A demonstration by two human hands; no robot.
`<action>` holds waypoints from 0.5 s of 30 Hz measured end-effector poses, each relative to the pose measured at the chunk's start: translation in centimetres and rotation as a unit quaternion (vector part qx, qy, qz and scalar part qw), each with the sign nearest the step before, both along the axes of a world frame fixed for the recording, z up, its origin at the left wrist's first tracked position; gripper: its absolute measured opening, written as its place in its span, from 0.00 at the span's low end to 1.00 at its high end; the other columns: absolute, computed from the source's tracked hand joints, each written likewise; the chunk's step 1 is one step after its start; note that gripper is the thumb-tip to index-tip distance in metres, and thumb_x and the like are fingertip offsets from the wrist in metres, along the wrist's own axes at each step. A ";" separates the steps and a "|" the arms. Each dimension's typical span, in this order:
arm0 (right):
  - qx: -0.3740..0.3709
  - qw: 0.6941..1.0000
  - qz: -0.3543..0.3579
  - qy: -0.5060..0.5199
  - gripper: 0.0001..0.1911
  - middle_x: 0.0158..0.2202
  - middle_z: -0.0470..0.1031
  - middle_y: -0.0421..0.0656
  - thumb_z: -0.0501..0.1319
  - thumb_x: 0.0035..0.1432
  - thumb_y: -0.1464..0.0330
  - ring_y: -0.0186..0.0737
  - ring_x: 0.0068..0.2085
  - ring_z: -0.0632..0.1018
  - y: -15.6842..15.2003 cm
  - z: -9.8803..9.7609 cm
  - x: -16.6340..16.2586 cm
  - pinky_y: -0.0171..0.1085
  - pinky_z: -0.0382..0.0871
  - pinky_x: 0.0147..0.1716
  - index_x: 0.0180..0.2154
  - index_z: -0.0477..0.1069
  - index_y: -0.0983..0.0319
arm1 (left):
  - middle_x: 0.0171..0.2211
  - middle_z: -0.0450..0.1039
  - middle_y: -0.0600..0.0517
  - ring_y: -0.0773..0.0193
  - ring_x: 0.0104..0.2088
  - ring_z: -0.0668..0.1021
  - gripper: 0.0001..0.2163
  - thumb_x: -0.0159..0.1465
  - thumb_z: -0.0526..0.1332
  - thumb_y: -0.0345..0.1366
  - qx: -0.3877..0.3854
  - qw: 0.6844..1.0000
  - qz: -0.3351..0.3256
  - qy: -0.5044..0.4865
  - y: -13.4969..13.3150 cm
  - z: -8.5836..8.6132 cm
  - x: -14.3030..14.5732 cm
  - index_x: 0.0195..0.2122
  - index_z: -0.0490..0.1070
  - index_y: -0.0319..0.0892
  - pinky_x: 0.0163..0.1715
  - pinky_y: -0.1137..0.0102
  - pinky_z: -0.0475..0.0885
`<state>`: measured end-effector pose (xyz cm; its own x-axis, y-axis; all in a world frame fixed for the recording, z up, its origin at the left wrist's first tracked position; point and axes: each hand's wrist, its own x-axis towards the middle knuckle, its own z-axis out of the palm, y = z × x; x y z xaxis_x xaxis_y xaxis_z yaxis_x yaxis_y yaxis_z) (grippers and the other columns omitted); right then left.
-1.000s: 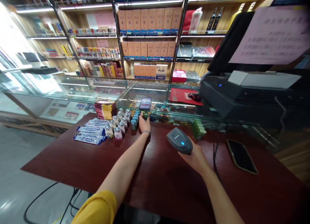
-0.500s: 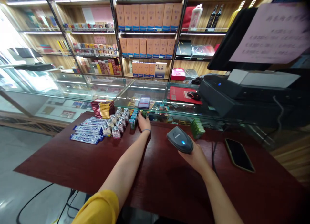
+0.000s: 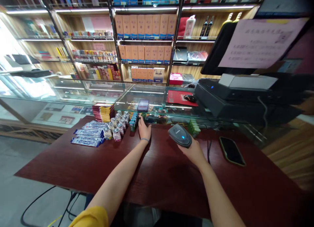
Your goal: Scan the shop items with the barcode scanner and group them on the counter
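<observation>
My right hand [image 3: 192, 150] is closed round a dark grey barcode scanner [image 3: 180, 135] with a blue light, held just above the dark red table [image 3: 157, 178]. My left hand [image 3: 144, 129] reaches to the table's far edge, fingers on a small green pack [image 3: 143, 117] at the end of a row of small teal cans [image 3: 133, 121]. Whether the fingers grip the pack is hidden by the back of the hand. Clear jars with pink contents [image 3: 117, 128] stand left of the cans.
Blue-white flat packets [image 3: 88, 136] and a stack of red-yellow packs [image 3: 103, 111] lie at the far left. Green packs [image 3: 193, 127] and a black phone [image 3: 231, 150] are on the right. A glass counter [image 3: 157, 104], a black till printer [image 3: 233, 96] and stocked shelves stand behind.
The view has pulled back and tilted slightly. My right hand carried the scanner a little forward toward the counter. My left hand stays at the green pack.
</observation>
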<state>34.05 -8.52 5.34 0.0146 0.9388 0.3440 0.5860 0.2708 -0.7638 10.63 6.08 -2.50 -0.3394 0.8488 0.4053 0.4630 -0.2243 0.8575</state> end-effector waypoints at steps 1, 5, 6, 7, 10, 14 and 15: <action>0.004 1.000 -0.012 0.005 0.21 0.39 0.83 0.47 0.66 0.51 0.62 0.50 0.40 0.84 0.0 0.1 0.4 0.40 0.75 0.38 0.48 0.72 0.60 | 0.66 0.55 0.35 0.45 0.69 0.60 0.38 0.59 0.66 0.28 0.017 1.000 -0.002 0.006 -0.5 0.0 0.2 0.69 0.52 0.40 0.67 0.54 0.58; 0.006 0.995 -0.094 0.027 0.20 0.26 0.81 0.43 0.66 0.52 0.59 0.47 0.27 0.82 -0.2 1.0 2.4 0.37 0.72 0.27 0.46 0.74 0.61 | 0.62 0.60 0.36 0.48 0.65 0.63 0.28 0.64 0.63 0.32 0.098 0.993 -0.057 0.031 -2.1 0.9 2.1 0.65 0.59 0.39 0.66 0.53 0.58; 0.007 0.993 -0.111 0.041 0.20 0.24 0.79 0.42 0.66 0.53 0.59 0.45 0.24 0.80 -0.3 1.3 3.0 0.37 0.71 0.26 0.45 0.74 0.61 | 0.60 0.63 0.38 0.49 0.64 0.65 0.26 0.64 0.63 0.32 0.114 0.989 -0.087 0.035 -2.4 1.2 3.0 0.63 0.61 0.40 0.66 0.53 0.59; 0.014 0.990 -0.127 0.061 0.19 0.22 0.78 0.41 0.66 0.53 0.58 0.43 0.21 0.78 -0.3 1.5 3.6 0.37 0.70 0.25 0.44 0.74 0.61 | 0.58 0.65 0.39 0.50 0.62 0.67 0.24 0.65 0.63 0.33 0.124 0.984 -0.121 0.035 -2.7 1.4 4.0 0.62 0.63 0.41 0.64 0.53 0.61; 0.023 0.981 -0.169 0.097 0.16 0.18 0.74 0.38 0.66 0.54 0.57 0.40 0.18 0.75 -0.5 1.8 5.6 0.36 0.68 0.22 0.39 0.73 0.61 | 0.54 0.67 0.43 0.53 0.56 0.71 0.23 0.64 0.64 0.34 0.114 0.967 -0.229 0.020 -3.4 1.8 7.6 0.60 0.65 0.45 0.60 0.54 0.67; 0.033 0.969 -0.215 0.115 0.15 0.16 0.71 0.36 0.67 0.54 0.56 0.40 0.17 0.74 -0.6 1.4 8.2 0.36 0.67 0.21 0.35 0.71 0.60 | 0.53 0.63 0.44 0.54 0.55 0.70 0.24 0.62 0.65 0.32 0.089 0.944 -0.319 0.004 -4.3 1.3 12.6 0.60 0.66 0.47 0.59 0.55 0.67; 0.038 0.967 -0.222 0.122 0.15 0.16 0.70 0.35 0.67 0.54 0.55 0.40 0.17 0.74 -0.7 1.3 8.7 0.36 0.67 0.21 0.34 0.70 0.59 | 0.53 0.62 0.44 0.54 0.56 0.69 0.25 0.62 0.65 0.32 0.086 0.940 -0.331 0.005 -4.5 1.1 13.7 0.60 0.66 0.47 0.60 0.54 0.66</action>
<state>42.77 -9.19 6.65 0.4998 0.7938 0.3466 0.4621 0.0940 -0.8818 24.36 1.59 -1.40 0.2451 0.7937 0.5568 0.1809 -0.6016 0.7780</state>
